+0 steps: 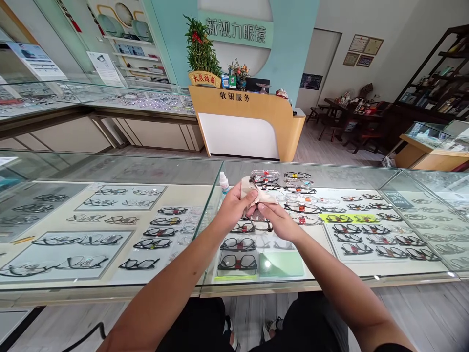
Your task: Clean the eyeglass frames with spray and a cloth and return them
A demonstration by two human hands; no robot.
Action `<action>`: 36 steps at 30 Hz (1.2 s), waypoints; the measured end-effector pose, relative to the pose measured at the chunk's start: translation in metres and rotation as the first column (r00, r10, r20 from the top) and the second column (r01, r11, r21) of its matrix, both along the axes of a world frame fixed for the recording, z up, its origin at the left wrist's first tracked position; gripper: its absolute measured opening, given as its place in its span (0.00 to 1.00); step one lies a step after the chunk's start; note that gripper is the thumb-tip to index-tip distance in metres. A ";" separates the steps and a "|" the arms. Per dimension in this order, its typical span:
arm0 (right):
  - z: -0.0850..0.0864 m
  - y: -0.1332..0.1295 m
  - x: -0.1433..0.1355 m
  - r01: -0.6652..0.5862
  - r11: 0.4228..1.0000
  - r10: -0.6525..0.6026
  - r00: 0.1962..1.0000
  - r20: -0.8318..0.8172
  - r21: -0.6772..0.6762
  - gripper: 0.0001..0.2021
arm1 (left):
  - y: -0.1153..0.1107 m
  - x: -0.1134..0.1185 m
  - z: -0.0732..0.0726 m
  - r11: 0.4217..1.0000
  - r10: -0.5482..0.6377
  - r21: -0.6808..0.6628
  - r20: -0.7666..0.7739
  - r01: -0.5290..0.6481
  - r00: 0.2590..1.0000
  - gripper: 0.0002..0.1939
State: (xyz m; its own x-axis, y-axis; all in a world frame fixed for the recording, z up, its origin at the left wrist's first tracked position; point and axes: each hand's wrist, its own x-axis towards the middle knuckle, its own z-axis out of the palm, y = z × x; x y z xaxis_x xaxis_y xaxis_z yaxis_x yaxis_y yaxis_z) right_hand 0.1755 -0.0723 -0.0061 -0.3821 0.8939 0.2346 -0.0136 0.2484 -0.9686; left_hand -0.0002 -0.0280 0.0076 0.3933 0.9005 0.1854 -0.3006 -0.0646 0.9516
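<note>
1. The two hands are together over the glass case [264, 287], the left hand [234, 200] pinching the cloth [268, 196], the right hand [280, 221] gripping the glasses [270, 227] at the near side.
2. The glasses are between both hands, partly wrapped in the cloth; a dark arm sticks out on the far side and part of a rim shows below. Which parts the hidden fingers press cannot be told.
3. They should be light, with thin, fairly stiff arms that could bend or strain at the hinges. The lenses are probably smooth, slippery and easily smudged; the bridge or rim looks the safest hold.
4. The cloth seems soft and limp, best pinched through its folds.
5. A white bottle [224, 185] stands left of the hands, towards the case's far side.
6. The case's glass top is clear and reflective; rows of frames [239, 262] and a green panel [282, 264] show near the hands.
7. Beyond, on a grey floor [366, 157], stands a wooden desk [289, 129] with a plant [201, 54]. Shelves [137, 56] are far left; a dark table [342, 104] is far right.
</note>
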 end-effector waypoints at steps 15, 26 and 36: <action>0.004 -0.001 0.002 -0.010 1.000 0.010 1.000 0.012 0.019 0.32 | 0.005 -0.001 -0.007 0.999 -0.011 -0.035 0.030 0.012 0.999 0.31; 0.009 0.003 0.011 -0.014 0.998 0.010 0.998 -0.066 -0.059 0.28 | 0.002 -0.006 0.003 0.991 -0.118 -0.062 0.050 0.121 0.992 0.29; 0.008 -0.001 0.005 -0.039 0.996 0.037 0.999 -0.030 -0.086 0.29 | 0.010 0.003 -0.014 0.986 0.059 -0.162 0.072 -0.047 0.996 0.32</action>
